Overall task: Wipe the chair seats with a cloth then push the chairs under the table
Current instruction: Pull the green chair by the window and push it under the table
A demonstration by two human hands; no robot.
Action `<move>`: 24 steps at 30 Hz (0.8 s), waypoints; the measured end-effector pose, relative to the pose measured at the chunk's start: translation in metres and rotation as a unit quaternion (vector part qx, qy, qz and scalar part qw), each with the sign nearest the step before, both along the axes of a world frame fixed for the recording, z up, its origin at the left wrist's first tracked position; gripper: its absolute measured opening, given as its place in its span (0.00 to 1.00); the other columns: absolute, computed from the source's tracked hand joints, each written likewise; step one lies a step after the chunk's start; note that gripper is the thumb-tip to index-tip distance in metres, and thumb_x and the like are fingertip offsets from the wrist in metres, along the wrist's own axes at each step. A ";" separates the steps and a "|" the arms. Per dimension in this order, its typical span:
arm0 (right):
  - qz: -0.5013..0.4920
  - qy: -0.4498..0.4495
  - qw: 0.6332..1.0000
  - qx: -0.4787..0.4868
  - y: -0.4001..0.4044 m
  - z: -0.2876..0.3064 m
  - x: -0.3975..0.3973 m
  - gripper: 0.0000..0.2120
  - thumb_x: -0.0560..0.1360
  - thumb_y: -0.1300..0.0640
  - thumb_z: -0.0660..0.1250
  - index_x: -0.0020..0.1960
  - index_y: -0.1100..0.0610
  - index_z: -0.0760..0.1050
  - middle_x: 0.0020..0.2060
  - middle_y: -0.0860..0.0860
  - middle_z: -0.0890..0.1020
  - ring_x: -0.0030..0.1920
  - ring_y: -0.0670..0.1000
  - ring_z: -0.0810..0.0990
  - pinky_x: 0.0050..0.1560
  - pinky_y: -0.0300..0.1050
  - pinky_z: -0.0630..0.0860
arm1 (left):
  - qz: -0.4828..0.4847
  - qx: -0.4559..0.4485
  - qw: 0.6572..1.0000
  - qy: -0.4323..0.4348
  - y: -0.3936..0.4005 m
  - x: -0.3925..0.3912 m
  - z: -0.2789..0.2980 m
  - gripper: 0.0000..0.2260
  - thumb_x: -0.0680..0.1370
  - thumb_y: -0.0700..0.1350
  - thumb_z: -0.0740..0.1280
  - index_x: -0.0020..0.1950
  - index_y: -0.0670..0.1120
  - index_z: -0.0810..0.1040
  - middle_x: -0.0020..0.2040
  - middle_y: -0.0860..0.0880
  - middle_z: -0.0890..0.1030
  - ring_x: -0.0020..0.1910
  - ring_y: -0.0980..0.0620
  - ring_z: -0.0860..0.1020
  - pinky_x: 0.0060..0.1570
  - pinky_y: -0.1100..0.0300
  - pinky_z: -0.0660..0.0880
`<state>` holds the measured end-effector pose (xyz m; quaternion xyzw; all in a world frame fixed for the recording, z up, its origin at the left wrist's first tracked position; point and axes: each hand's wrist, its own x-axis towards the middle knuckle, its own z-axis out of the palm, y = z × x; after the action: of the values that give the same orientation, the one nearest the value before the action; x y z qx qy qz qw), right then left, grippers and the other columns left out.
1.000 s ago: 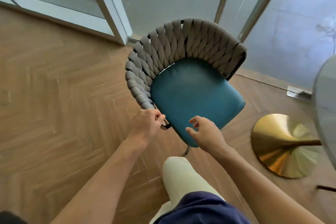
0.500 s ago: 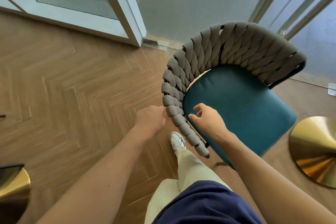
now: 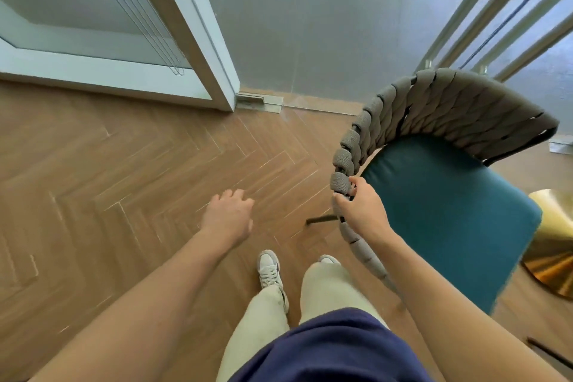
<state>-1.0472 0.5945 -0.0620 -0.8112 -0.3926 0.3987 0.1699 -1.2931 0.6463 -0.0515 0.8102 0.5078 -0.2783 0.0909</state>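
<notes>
A chair with a teal seat cushion (image 3: 449,220) and a curved grey woven backrest (image 3: 434,102) stands at the right of the view. My right hand (image 3: 361,211) grips the left end of the woven backrest, fingers curled round the rope-wrapped rail. Out to the left, my left hand (image 3: 229,217) hangs over the wooden floor with relaxed fingers and holds nothing. No cloth is in view. The table top is out of view.
A gold round table base (image 3: 552,242) sits on the floor at the right edge, behind the chair. A white door frame (image 3: 198,40) and grey wall lie ahead. My legs and shoes (image 3: 269,270) stand just left of the chair on the herringbone floor.
My left hand has let go of the backrest end and swung out to the left. My right hand has moved from above the seat onto the backrest rail. The view turned left.
</notes>
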 end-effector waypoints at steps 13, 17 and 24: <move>-0.251 -0.030 0.967 -0.016 0.086 -0.030 -0.015 0.29 0.73 0.48 0.66 0.73 0.52 0.64 0.66 0.53 0.70 0.65 0.56 0.68 0.62 0.55 0.71 | -0.279 -0.018 0.959 0.050 0.193 0.052 -0.017 0.14 0.77 0.46 0.61 0.62 0.49 0.75 0.61 0.47 0.75 0.62 0.45 0.71 0.60 0.51 0.67; -0.279 -0.019 0.956 -0.086 0.102 -0.045 0.005 0.33 0.73 0.45 0.67 0.74 0.52 0.61 0.66 0.54 0.69 0.66 0.57 0.67 0.61 0.56 0.71 | -0.371 -0.016 0.928 0.022 0.235 0.119 -0.021 0.14 0.77 0.46 0.62 0.62 0.49 0.75 0.60 0.46 0.75 0.62 0.45 0.71 0.60 0.51 0.67; -0.295 -0.011 0.942 -0.160 0.117 -0.043 0.003 0.33 0.73 0.43 0.67 0.72 0.53 0.62 0.65 0.54 0.70 0.65 0.58 0.68 0.61 0.54 0.70 | -0.547 -0.019 0.836 -0.037 0.255 0.220 -0.020 0.15 0.77 0.42 0.60 0.64 0.47 0.74 0.63 0.45 0.73 0.62 0.44 0.70 0.59 0.51 0.68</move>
<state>-1.0445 0.7114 -0.1048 -0.9114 -0.0690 0.3795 0.1437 -1.0732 0.9011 -0.0714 0.9636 -0.0272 -0.2626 -0.0421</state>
